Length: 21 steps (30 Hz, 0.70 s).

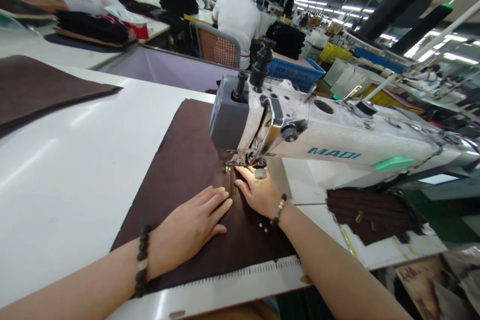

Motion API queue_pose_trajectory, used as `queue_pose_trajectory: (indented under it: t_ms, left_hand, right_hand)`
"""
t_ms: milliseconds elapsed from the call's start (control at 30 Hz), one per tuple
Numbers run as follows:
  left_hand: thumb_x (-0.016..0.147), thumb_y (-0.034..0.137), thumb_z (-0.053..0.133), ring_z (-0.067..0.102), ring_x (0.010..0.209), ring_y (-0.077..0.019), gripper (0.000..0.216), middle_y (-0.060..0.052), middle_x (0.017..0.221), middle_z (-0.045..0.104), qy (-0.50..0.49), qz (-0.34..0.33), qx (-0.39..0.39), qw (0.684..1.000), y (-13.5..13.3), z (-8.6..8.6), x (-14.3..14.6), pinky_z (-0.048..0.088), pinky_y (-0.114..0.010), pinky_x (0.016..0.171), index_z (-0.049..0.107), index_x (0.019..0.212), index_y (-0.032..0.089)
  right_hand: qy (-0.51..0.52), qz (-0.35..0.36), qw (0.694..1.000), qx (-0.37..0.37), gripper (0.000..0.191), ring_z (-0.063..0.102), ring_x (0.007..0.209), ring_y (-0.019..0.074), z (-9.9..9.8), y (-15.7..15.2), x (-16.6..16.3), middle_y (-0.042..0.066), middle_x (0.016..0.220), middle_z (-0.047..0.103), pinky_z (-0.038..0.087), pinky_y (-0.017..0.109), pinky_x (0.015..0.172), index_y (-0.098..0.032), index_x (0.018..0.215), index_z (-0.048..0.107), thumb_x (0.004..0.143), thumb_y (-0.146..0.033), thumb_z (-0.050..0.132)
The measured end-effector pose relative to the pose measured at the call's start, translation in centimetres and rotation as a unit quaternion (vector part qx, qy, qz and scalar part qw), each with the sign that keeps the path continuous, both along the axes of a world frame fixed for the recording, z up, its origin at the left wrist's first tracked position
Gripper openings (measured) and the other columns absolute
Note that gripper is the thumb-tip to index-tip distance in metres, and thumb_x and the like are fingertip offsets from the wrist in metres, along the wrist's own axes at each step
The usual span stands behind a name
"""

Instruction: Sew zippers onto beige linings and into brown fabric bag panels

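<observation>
A large dark brown fabric panel (168, 180) lies flat on the white table, partly under the head of a sewing machine (270, 120). My left hand (191, 225) rests flat on the panel, fingers stretched toward a narrow brown strip (232, 182) in front of the presser foot (228, 166). Just right of that strip, my right hand (260, 191) presses on the cloth with its fingers extended, the fingertips partly hidden by the machine's parts. A lamp lights this spot. Two small white dots lie on the panel near my right wrist.
A pile of brown strips (371, 212) lies at the right on the table. More brown panels (45, 87) are stacked at the left. A ruler scale (255, 269) runs along the front edge. Beyond the table, a person in white (238, 20) sits with their back to me.
</observation>
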<state>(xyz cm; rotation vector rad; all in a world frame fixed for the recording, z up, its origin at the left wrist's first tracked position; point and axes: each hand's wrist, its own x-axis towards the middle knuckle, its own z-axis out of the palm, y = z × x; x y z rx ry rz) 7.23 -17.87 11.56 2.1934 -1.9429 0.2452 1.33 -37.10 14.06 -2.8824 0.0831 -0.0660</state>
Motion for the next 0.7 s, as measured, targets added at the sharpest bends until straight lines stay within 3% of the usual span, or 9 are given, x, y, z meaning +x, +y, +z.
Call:
queue_pose_trajectory:
  t_ms: [200, 433, 700]
  left_hand:
    - [0.093, 0.038, 0.045, 0.053, 0.115, -0.0268, 0.040, -0.014, 0.122, 0.057, 0.007, -0.012, -0.008, 1.000, 0.04, -0.25, 0.11, 0.044, -0.045, 0.102, 0.057, 0.119, 0.010]
    - [0.094, 0.043, 0.040, 0.052, 0.116, -0.0252, 0.045, -0.014, 0.122, 0.057, 0.022, -0.011, -0.015, 1.000, 0.19, -0.31, 0.05, 0.041, -0.044, 0.104, 0.053, 0.123, 0.010]
    - [0.088, 0.049, 0.051, 0.054, 0.110, -0.0267, 0.050, -0.014, 0.119, 0.057, 0.027, 0.013, -0.025, 0.999, -0.32, 0.12, -0.51, 0.044, -0.043, 0.100, 0.054, 0.122, 0.012]
  right_hand:
    - [0.011, -0.005, 1.000, 0.000, 0.032, 0.049, 0.119, 0.0232, 0.27, 0.13, 0.35, 0.009, 0.125, 0.057, 0.031, 0.053, 0.106, -0.019, 0.122, 0.057, 0.092, -0.018, 0.044]
    - [-0.009, -0.001, 0.999, 0.038, 0.030, 0.048, 0.121, 0.0207, -0.23, 0.17, 0.38, 0.009, 0.127, 0.055, 0.034, 0.046, 0.107, -0.017, 0.117, 0.059, 0.092, -0.017, 0.043]
    - [-0.009, -0.010, 1.000, 0.012, 0.034, 0.053, 0.114, 0.0210, -0.38, 0.15, 0.23, 0.009, 0.120, 0.060, 0.037, 0.046, 0.104, -0.019, 0.124, 0.057, 0.093, -0.022, 0.044]
